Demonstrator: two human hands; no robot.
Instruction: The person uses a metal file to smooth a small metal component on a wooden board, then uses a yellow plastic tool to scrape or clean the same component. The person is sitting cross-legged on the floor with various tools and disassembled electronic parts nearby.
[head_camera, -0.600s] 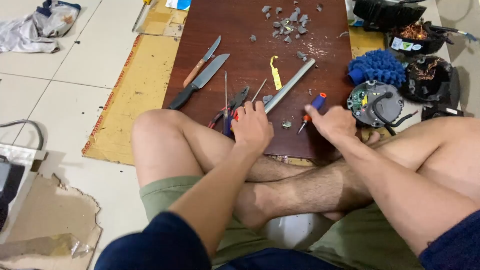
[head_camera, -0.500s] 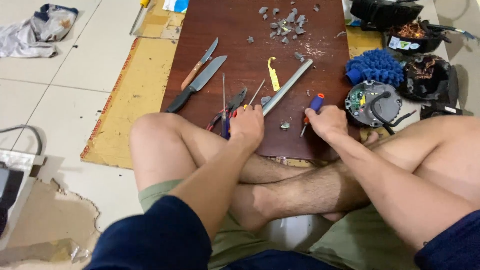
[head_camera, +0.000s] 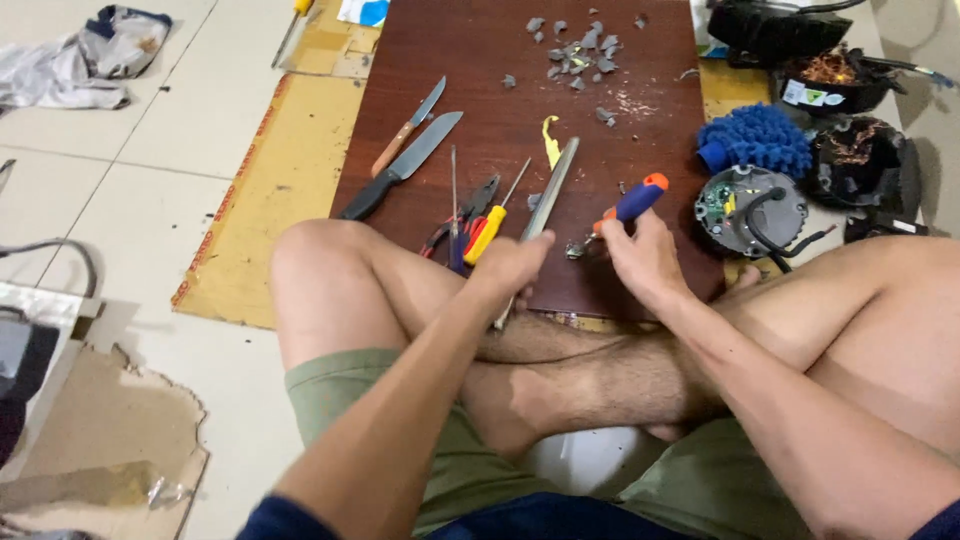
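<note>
Head view, looking down: a person sits cross-legged on a pale tiled floor (head_camera: 180, 130), knees at the near edge of a dark brown wooden board (head_camera: 480, 60) that lies over yellow cardboard (head_camera: 270, 200).

Left hand (head_camera: 515, 268) is closed around the near end of a long grey metal bar (head_camera: 553, 190), which runs up the board toward its middle. Right hand (head_camera: 645, 260), fingers curled shut, holds a screwdriver with a blue and orange handle (head_camera: 632, 203); its tip points down-left at a small metal part (head_camera: 576, 248) near the board's near edge, just right of the bar.

On the board's left half: two knives (head_camera: 405, 160), red-handled pliers (head_camera: 462, 215), a thin rod and a yellow-handled screwdriver (head_camera: 490, 230). Grey broken chips (head_camera: 580, 50) are scattered at the far edge.

Off the board's right edge: a blue fuzzy mitt (head_camera: 755, 140), a round circuit-board unit with black cable (head_camera: 750, 205), black motor housings (head_camera: 860, 165). Crumpled cloth (head_camera: 90, 65) lies at far left.

Hard to tell: whether the screwdriver tip touches the small part; the bar's near end is hidden inside the left fist. Items at the top right corner are cut off.
</note>
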